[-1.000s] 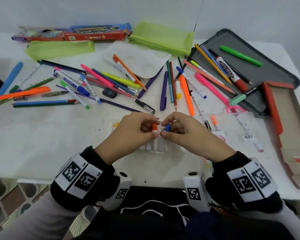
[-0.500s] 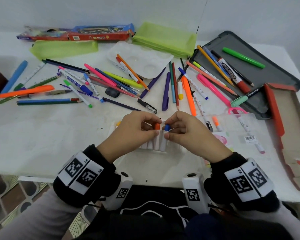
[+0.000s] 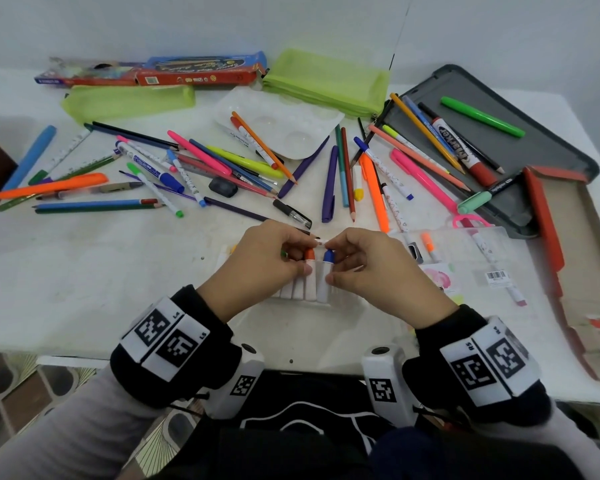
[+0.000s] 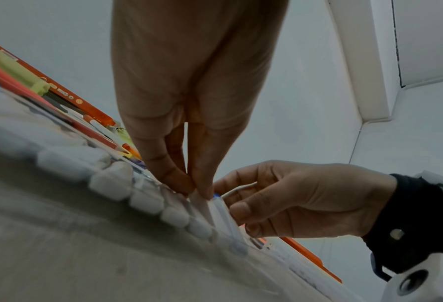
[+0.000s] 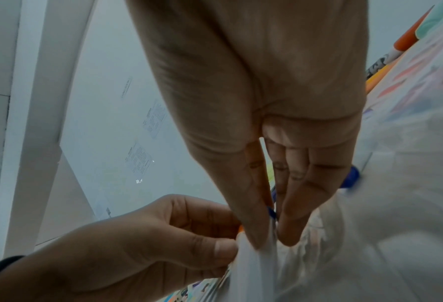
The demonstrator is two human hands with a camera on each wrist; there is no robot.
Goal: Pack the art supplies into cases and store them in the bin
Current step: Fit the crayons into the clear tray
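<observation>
A white table [image 3: 84,289] under a pale wall was strewn with pens and pencils. From the head view, both hands met at the near middle over a row of white markers [image 3: 300,289] lying side by side. The left hand [image 3: 257,261] pinched the orange-capped marker [image 3: 309,263]; the right hand [image 3: 371,268] pinched the blue-capped marker [image 3: 327,268] just beside it. Only this view showed the grey case [image 3: 541,157], the green pouches [image 3: 326,81] and the clear plastic case [image 3: 465,258] at the right. The left wrist view showed the markers' blunt ends [image 4: 148,202] in a line, the cap colours mostly hidden. The right wrist view showed a thumb and fingers [image 5: 295,214] pressed onto a white barrel.
</observation>
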